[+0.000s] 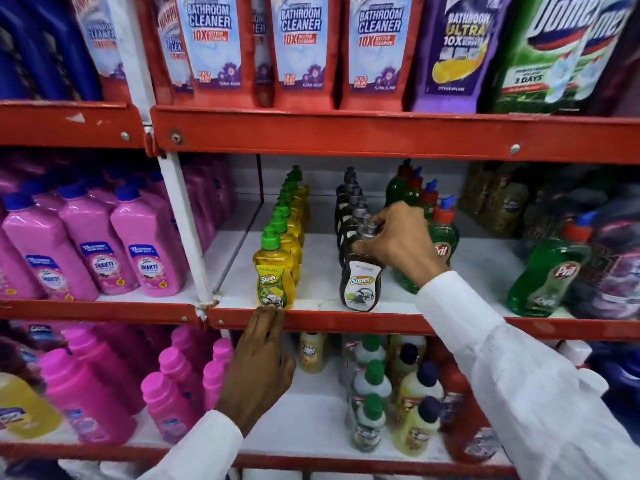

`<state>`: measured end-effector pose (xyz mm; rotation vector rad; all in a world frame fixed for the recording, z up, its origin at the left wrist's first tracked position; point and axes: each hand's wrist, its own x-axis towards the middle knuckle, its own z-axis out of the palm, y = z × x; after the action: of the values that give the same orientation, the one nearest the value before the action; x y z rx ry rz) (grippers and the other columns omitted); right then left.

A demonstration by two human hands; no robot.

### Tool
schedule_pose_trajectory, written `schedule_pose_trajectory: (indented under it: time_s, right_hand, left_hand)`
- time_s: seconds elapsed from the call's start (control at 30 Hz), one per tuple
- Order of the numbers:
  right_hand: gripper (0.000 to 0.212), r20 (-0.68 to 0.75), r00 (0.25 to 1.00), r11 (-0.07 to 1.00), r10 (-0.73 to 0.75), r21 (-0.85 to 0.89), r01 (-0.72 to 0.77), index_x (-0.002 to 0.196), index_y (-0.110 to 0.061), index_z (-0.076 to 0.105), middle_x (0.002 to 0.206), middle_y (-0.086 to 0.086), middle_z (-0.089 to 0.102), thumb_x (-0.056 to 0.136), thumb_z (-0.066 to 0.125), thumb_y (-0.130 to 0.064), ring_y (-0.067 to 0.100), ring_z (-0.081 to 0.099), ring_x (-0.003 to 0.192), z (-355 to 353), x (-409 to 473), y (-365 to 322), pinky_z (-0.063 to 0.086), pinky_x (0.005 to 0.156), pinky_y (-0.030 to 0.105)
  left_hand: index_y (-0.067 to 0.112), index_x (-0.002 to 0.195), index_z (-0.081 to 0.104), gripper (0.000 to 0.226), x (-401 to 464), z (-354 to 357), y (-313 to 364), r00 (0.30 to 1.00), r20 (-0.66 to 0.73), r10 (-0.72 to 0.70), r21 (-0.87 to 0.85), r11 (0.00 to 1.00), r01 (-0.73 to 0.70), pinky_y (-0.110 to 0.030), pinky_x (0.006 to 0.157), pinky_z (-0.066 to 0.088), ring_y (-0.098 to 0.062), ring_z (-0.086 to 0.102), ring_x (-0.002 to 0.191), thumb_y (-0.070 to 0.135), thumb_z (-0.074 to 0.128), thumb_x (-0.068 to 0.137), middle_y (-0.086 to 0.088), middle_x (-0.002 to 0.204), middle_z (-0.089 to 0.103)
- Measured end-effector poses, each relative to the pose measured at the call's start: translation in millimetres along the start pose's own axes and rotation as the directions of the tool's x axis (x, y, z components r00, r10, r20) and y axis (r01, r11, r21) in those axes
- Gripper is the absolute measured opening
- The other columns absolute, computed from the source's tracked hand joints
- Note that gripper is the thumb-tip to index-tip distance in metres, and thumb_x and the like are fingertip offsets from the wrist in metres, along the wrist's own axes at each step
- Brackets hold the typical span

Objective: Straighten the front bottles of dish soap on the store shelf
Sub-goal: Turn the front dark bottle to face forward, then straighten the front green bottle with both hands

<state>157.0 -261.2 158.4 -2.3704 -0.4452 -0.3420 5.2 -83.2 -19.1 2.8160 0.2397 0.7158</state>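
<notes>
The middle shelf (450, 308) carries 3 rows of dish soap running front to back: a yellow row on the left, a dark row in the centre and a green row on the right. The front dark bottle (360, 284) stands at the shelf's front edge and is held at its shoulder and grey cap by the right hand (403, 242), whose grip is closed around the neck from above, fingers curled over the cap. The front yellow bottle (275, 275), with its green cap, stands at the edge further left, label facing out. The left hand (261, 358) is not gripping anything; its fingers are bent and loosely extended, the fingertips (272, 311) resting against the red shelf lip just below the yellow bottle's base. These bottles are judged to be small, stiff plastic and fairly light when full, with a narrow foot, so they are likely tipped easily if pushed high up. The glossy sides look slippery. A hold at the waisted shoulder or neck is judged best for turning, with the base kept down on the shelf. The front green bottle (445, 242) is partly hidden behind the right hand.
</notes>
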Motion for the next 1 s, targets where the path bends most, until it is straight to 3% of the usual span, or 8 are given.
schedule_pose_trajectory:
  time_s: [0.13, 0.23, 0.37, 0.47, 0.6, 0.7, 0.83, 1.0]
  right_hand:
    - [0.029, 0.055, 0.998, 1.0, -0.014, -0.001, 0.014, 0.081, -0.013, 0.075, 0.079, 0.004, 0.074, 0.06, 0.091, -0.025, 0.013, 0.068, 0.067, 15, 4, 11, 0.057, 0.064, 0.027]
    - [0.035, 0.031, 0.998, 0.998, -0.048, 0.043, 0.047, 0.092, -0.013, 0.076, 0.086, 0.005, 0.077, 0.063, 0.09, -0.025, 0.014, 0.07, 0.072, 17, 5, 16, 0.06, 0.07, 0.028]
    - [0.053, -0.026, 0.998, 0.981, -0.058, 0.185, 0.061, 0.115, -0.014, 0.071, 0.102, -0.001, 0.077, 0.07, 0.088, -0.037, 0.009, 0.069, 0.082, 12, -19, 35, 0.059, 0.077, 0.025]
    - [0.046, -0.173, 0.983, 0.97, -0.056, 0.225, 0.095, 0.113, -0.018, 0.072, 0.099, -0.006, 0.074, 0.079, 0.077, -0.048, 0.007, 0.068, 0.077, 10, -50, 67, 0.061, 0.072, 0.028]
    - [0.023, -0.461, 0.887, 0.952, 0.022, 0.282, 0.123, 0.106, -0.019, 0.07, 0.101, -0.001, 0.074, 0.085, 0.074, -0.027, 0.015, 0.069, 0.082, 6, -80, 130, 0.057, 0.077, 0.033]
    - [0.045, -0.628, 0.764, 0.951, 0.147, 0.301, 0.065, 0.123, -0.016, 0.056, 0.124, 0.006, 0.059, 0.083, 0.074, -0.016, 0.024, 0.055, 0.113, 0, -82, 168, 0.048, 0.095, 0.037]
    - [0.081, -0.677, 0.65, 0.926, 0.345, 0.358, -0.119, 0.145, -0.012, 0.031, 0.152, 0.014, 0.034, 0.08, 0.077, -0.025, 0.026, 0.029, 0.14, -14, -67, 204, 0.029, 0.118, 0.044]
    - [0.098, -0.588, 0.668, 0.887, 0.456, 0.36, -0.288, 0.152, -0.004, 0.02, 0.155, 0.022, 0.034, 0.079, 0.077, -0.036, 0.038, 0.03, 0.143, -30, -41, 245, 0.025, 0.121, 0.047]
  left_hand:
    - [0.003, 0.137, 0.043, 0.07, 3, -1, 6, 1.0, 0.0, -0.009, 0.026, 1.0, 0.009, -0.046, 0.11, 0.041, -0.033, 0.043, 0.131, 0.024, 0.071, 0.076, -0.017, 0.136, 0.052]
    - [0.011, 0.134, 0.047, 0.061, 6, -9, 17, 1.0, -0.007, 0.011, 0.002, 1.0, -0.011, -0.049, 0.104, 0.047, -0.031, 0.044, 0.126, 0.03, 0.067, 0.08, -0.013, 0.134, 0.05]
    - [0.017, 0.125, 0.055, 0.046, 16, -13, 56, 0.976, -0.111, 0.19, -0.078, 0.977, -0.199, -0.043, 0.103, 0.046, -0.026, 0.047, 0.124, 0.029, 0.065, 0.083, -0.008, 0.134, 0.053]
    - [0.018, 0.126, 0.055, 0.044, 28, -5, 90, 0.94, -0.146, 0.309, -0.1, 0.941, -0.325, -0.04, 0.104, 0.043, -0.025, 0.046, 0.128, 0.03, 0.061, 0.084, -0.006, 0.137, 0.053]
    - [0.016, 0.133, 0.05, 0.05, 40, 19, 124, 0.905, -0.102, 0.413, -0.138, 0.895, -0.424, -0.04, 0.111, 0.039, -0.024, 0.044, 0.132, 0.03, 0.058, 0.085, -0.007, 0.143, 0.051]
    - [0.016, 0.138, 0.046, 0.054, 46, 36, 143, 0.891, -0.064, 0.45, -0.194, 0.87, -0.453, -0.041, 0.115, 0.037, -0.021, 0.04, 0.137, 0.03, 0.059, 0.087, -0.005, 0.147, 0.047]
    - [0.017, 0.142, 0.041, 0.058, 53, 49, 162, 0.89, -0.007, 0.456, -0.232, 0.865, -0.445, -0.043, 0.118, 0.033, -0.018, 0.034, 0.141, 0.032, 0.056, 0.088, -0.004, 0.151, 0.043]
    - [0.018, 0.142, 0.043, 0.058, 55, 58, 168, 0.913, 0.016, 0.407, -0.272, 0.881, -0.388, -0.04, 0.12, 0.028, -0.013, 0.032, 0.143, 0.036, 0.049, 0.088, 0.0, 0.153, 0.042]
